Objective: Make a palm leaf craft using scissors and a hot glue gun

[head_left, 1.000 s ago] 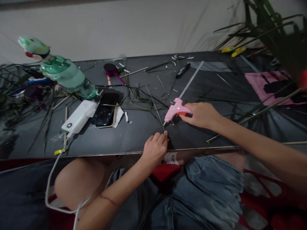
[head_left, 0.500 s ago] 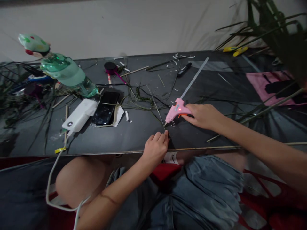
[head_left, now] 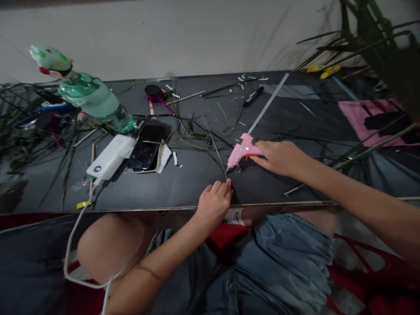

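Observation:
My right hand is wrapped round the handle of a pink hot glue gun, whose small light glows red. A long translucent glue stick sticks out of its back end. The nozzle points down toward my left hand and seems to meet a thin pale stem there; exact contact cannot be made out. Near the table's front edge, my left hand is closed, thumb and finger pinched on the lower end of that stem. The fingers partly hide what they grip.
A green bottle leans at the left, near a white power bank with a cable and a black phone. Cut leaves, a black marker and a pink pouch lie on the dark table. Long leaves overhang the right.
Both hands and the glue gun keep nearly the same pose. The whole view has shifted very slightly.

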The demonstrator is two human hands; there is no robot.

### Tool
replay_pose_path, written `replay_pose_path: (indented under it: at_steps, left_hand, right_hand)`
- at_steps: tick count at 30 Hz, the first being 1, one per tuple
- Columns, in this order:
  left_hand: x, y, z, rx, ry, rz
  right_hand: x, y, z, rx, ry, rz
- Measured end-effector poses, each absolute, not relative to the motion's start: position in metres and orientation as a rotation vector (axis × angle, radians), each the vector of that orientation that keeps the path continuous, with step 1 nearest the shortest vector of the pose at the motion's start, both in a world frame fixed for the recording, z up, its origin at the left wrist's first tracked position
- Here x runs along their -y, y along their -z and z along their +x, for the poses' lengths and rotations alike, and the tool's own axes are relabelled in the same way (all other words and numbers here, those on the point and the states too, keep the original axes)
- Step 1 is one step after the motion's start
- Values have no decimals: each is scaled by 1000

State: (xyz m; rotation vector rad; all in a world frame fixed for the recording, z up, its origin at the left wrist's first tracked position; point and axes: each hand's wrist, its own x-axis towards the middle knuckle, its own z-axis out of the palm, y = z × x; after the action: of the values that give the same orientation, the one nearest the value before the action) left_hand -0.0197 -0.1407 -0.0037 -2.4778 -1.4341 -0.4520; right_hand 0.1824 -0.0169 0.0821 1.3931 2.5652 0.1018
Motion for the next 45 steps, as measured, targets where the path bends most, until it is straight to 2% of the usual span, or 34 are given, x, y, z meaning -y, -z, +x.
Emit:
replay_pose_path:
  at_steps: [15, 22, 25, 28, 32, 34, 38, 45]
  left_hand:
    - [141, 4, -20, 1435, 456, -2470]
    - [141, 4, -19, 1494, 371, -2523]
    - [142, 4, -18, 1492, 348, -2524]
    - [142, 5, -19, 1497, 322, -2527]
    - [141, 6, -19, 1474, 357, -2484]
    - [142, 5, -19, 1456, 395, -2471]
    - [143, 4, -19, 1486, 417, -2490]
    - [145, 3, -21, 1550, 398, -2481]
  right_hand:
    - [10, -93, 171, -2585, -96, 1495]
    - [-101, -145, 150, -2720, -104, 1930]
    - [-151, -134, 160, -2711, -131, 2011]
    - [-174, -110, 176, -2540, 27, 2081]
    - [-156, -96, 205, -2542, -11, 2191]
    - [-133, -98, 226, -2642, 17, 2038]
    - [-83, -94, 276, -2671, 277, 1571]
    - [-75, -66, 324, -2442, 213, 1778]
